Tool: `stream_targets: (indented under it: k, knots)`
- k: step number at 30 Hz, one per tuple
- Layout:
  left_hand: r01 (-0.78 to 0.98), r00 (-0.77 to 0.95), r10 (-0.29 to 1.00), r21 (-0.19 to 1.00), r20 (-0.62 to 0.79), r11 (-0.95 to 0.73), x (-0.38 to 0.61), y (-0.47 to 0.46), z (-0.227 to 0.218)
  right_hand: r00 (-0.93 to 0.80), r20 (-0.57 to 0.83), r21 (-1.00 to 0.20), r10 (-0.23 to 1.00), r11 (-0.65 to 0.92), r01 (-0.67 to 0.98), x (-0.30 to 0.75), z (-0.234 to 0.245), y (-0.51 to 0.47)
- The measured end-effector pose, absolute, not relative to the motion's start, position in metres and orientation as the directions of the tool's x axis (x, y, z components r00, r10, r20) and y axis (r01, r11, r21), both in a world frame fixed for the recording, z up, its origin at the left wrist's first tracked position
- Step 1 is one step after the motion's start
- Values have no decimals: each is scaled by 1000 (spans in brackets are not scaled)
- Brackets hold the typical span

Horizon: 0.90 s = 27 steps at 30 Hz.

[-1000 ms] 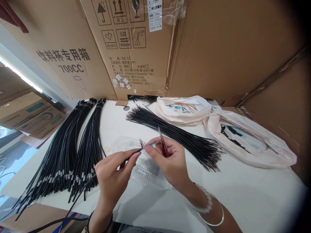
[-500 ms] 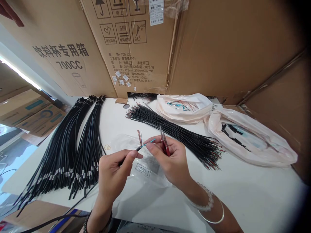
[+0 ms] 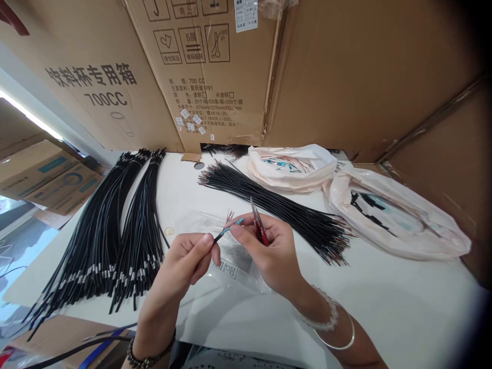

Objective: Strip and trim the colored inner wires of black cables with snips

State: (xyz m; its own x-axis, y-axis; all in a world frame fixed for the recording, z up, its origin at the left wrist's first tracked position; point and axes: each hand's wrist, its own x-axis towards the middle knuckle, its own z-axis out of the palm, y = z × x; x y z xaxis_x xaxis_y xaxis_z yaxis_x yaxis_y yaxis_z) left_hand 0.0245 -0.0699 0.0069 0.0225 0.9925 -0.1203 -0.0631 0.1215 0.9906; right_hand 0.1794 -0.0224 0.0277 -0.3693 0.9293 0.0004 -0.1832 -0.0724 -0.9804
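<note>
My left hand (image 3: pixel 190 261) is closed on a black cable (image 3: pixel 218 237), thumb pressed near its stripped end. Thin copper-coloured wires (image 3: pixel 229 218) fan upward from that end. A blue strand (image 3: pixel 237 222) runs from the same end to my right hand (image 3: pixel 271 251), whose thumb and index finger pinch it. Also in the right hand are small scissors (image 3: pixel 259 223) with red handles, their blades pointing up and away. Under both hands lies a clear plastic bag (image 3: pixel 238 256) with printed lettering.
Bundles of black cables (image 3: pixel 107 220) lie on the left of the white table. Another cable bundle (image 3: pixel 277 205) stretches behind my right hand. Two white bags, one with blue and copper scraps (image 3: pixel 253 169), the other with black pieces (image 3: pixel 407 251), sit right. Cardboard boxes (image 3: pixel 215 113) wall the back.
My left hand has shifted slightly right and closer to the cable's stripped end. The copper-coloured wires now lean more to the right. The right hand keeps the scissors and blue strand.
</note>
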Motion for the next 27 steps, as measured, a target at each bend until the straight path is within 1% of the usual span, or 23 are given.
stream_targets:
  k: [5, 9, 13, 15, 17, 20, 22, 23, 24, 25, 26, 27]
  knots:
    - [-223, 138, 975, 954, -174, 202, 23, -67, 4, -378, 36, -978, 925, -46, -204, 180, 27, -23]
    - [-309, 218, 955, 914, -203, 264, 22, -65, 2, -381, 54, -983, 923, -19, -185, 183, 29, -23]
    - [-356, 306, 926, 876, -221, 326, 22, -65, 0, -411, 117, -989, 904, 71, -127, 189, 32, -21]
    - [-359, 367, 901, 859, -229, 365, 22, -64, -3, -468, 173, -985, 867, 144, -97, 196, 33, -17]
    - [-330, 438, 868, 857, -232, 396, 21, -64, -8, -553, 240, -968, 798, 237, -78, 204, 34, -11]
    - [-257, 507, 830, 879, -231, 402, 20, -64, -14, -648, 373, -911, 664, 396, -119, 214, 34, -3]
    - [-224, 523, 820, 890, -234, 397, 19, -65, -14, -667, 430, -878, 608, 454, -152, 217, 33, 1]
    - [-205, 509, 828, 901, -235, 381, 19, -66, -12, -671, 433, -874, 602, 464, -148, 218, 33, 1]
    - [-166, 457, 859, 927, -229, 335, 19, -67, -10, -669, 412, -882, 618, 455, -122, 218, 33, 2]
    - [-94, 356, 912, 964, -203, 251, 19, -69, -7, -653, 377, -898, 657, 432, -83, 218, 33, 2]
    - [27, 210, 969, 991, -131, 128, 20, -70, -4, -612, 338, -917, 715, 397, -42, 217, 33, 2]
    - [197, 40, 999, 980, 2, -10, 21, -72, -1, -551, 300, -934, 778, 356, -5, 217, 33, 2]
